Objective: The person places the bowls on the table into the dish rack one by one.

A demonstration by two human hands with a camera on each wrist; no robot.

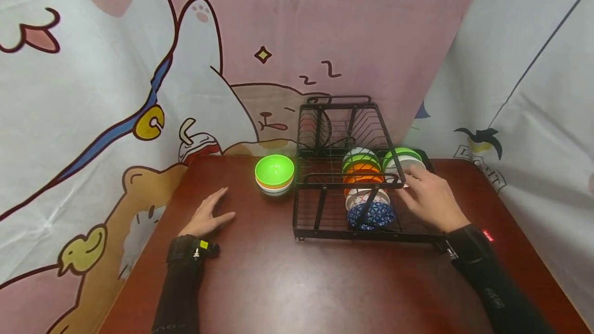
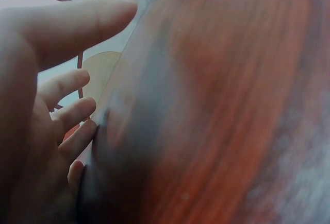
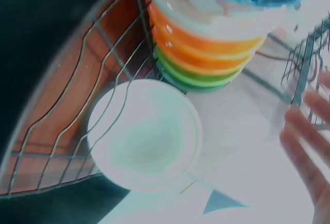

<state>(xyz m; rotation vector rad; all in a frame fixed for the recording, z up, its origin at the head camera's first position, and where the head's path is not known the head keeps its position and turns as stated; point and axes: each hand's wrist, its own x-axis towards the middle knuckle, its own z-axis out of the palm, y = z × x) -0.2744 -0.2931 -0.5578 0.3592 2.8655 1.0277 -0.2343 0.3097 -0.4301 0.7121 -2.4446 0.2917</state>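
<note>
My right hand (image 1: 431,197) is at the right side of the black two-tier dish rack (image 1: 334,234), beside a white bowl (image 1: 410,163) that stands in front of a green bowl (image 1: 394,153). In the right wrist view its fingers (image 3: 304,141) are spread and apart from the white bowl (image 3: 147,136). Left of that pair runs a row of bowls on the lower tier, with a blue patterned bowl (image 1: 371,215) in front and orange bowls (image 1: 363,170) behind. My left hand (image 1: 207,216) holds nothing, its fingers loosely extended over the table near a stack of bowls topped by a green one (image 1: 275,170).
The rack's upper tier (image 1: 349,185) overhangs the row of bowls. Reddish-brown wood makes up the tabletop (image 1: 297,285). A cartoon-printed cloth (image 1: 394,30) hangs behind and at both sides of the table.
</note>
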